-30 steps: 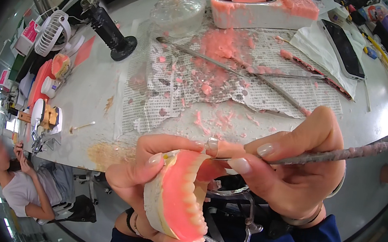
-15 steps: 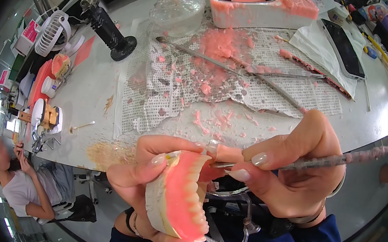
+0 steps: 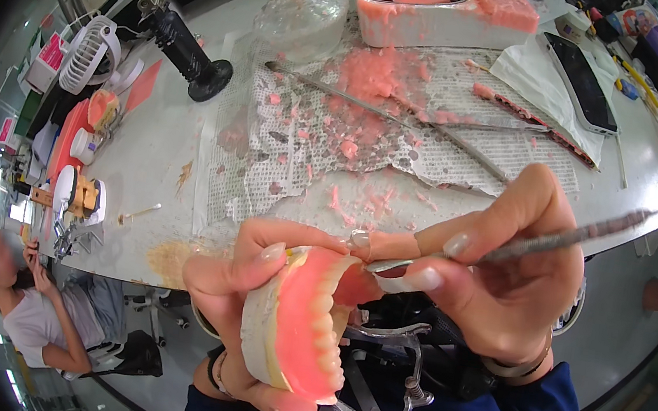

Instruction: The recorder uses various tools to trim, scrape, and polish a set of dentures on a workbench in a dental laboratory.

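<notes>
My left hand [image 3: 221, 279] is closed around a dental cast with a pink wax denture [image 3: 299, 322], its row of teeth facing right. A metal articulator frame [image 3: 412, 379] hangs beside and below the cast. In my right hand [image 3: 512, 300] is a metal wax carver [image 3: 544, 246], gripped like a pen. Its spoon-like tip [image 3: 387, 267] sits at the inner side of the denture near the upper end of the arch; whether it touches the wax I cannot tell. Fingers of both hands meet just above the cast.
Wax-spattered paper [image 3: 286, 150] covers the bench, with another metal instrument [image 3: 343, 95] on it. Behind stand a glass burner bottle [image 3: 299, 23] and a wax-filled tin [image 3: 443, 29]. A phone [image 3: 582, 85] lies right, a black torch [image 3: 187, 54] stands left. Another person [image 3: 57, 315] sits at far left.
The cast has shifted slightly left and turned, showing more of its inner side. My right hand has moved a little up and left, and the carver's handle now slants more steeply.
</notes>
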Action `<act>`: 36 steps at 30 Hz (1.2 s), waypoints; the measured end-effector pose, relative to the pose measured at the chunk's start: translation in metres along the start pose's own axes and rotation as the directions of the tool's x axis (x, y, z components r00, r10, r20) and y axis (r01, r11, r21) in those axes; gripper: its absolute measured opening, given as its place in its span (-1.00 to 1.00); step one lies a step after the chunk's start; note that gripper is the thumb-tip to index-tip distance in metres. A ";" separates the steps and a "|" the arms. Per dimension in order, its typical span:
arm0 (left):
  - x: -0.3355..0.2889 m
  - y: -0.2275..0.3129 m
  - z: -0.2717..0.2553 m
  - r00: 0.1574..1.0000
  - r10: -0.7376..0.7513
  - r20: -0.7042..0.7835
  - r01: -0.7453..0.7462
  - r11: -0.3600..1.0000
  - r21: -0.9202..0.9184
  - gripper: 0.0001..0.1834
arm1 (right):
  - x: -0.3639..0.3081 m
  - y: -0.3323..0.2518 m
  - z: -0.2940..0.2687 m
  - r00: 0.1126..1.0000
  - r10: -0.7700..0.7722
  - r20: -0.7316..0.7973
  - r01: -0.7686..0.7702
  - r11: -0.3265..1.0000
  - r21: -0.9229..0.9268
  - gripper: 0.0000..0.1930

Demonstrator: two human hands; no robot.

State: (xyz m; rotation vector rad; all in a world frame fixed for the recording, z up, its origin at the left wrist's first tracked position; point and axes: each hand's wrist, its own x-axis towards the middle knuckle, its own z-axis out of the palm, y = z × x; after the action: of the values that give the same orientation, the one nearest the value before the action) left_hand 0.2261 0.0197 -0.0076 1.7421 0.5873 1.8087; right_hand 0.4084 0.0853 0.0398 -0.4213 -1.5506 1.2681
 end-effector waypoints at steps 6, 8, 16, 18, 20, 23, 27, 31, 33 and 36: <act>-0.005 0.007 0.009 0.965 -0.143 -0.220 0.133 0.989 -0.060 0.15 | -0.004 -0.002 -0.005 0.994 0.101 0.043 -0.098 0.993 -0.065 -0.70; 0.000 0.009 0.003 0.985 -0.141 -0.098 0.143 0.990 0.014 0.12 | -0.004 -0.004 -0.003 0.995 0.100 0.028 -0.099 0.995 -0.032 -0.70; 0.009 0.028 0.019 0.900 -0.346 -0.267 0.366 0.930 0.030 -0.05 | 0.011 0.013 0.008 0.986 -0.101 -0.134 0.113 0.990 0.085 -0.79; 0.009 0.029 0.020 0.881 -0.374 -0.291 0.386 0.922 -0.016 -0.04 | 0.010 0.017 0.010 0.978 -0.090 -0.186 0.140 0.951 0.276 -0.76; 0.010 0.029 0.019 0.841 -0.407 -0.355 0.412 0.909 -0.067 -0.02 | 0.006 0.018 0.010 0.982 -0.098 -0.164 0.135 0.963 0.235 -0.71; 0.011 0.026 0.017 0.843 -0.399 -0.362 0.408 0.911 -0.055 0.00 | 0.002 0.016 0.010 0.979 -0.193 -0.060 0.197 0.976 0.087 -0.63; 0.008 0.025 0.021 0.836 -0.377 -0.400 0.398 0.917 -0.033 0.01 | -0.003 0.010 0.013 0.974 -0.226 0.005 0.226 0.973 -0.050 -0.57; 0.001 0.024 0.019 0.833 -0.395 -0.388 0.415 0.909 -0.034 0.03 | -0.005 0.007 0.014 0.964 -0.261 0.054 0.266 0.928 -0.260 -0.56; 0.000 0.019 0.006 0.955 -0.266 -0.133 0.244 0.956 -0.161 0.00 | -0.007 0.006 0.014 0.962 -0.268 0.053 0.271 0.913 -0.304 -0.56; -0.003 0.015 -0.008 0.982 -0.187 0.000 0.187 0.982 0.004 -0.01 | -0.010 0.008 0.017 0.976 -0.217 0.008 0.210 0.938 -0.276 -0.54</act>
State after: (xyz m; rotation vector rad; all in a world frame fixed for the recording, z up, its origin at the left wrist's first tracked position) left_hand 0.2169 0.0072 -0.0008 1.6312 0.7293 1.6785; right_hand 0.3955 0.0723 0.0299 -0.4284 -1.7110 0.8804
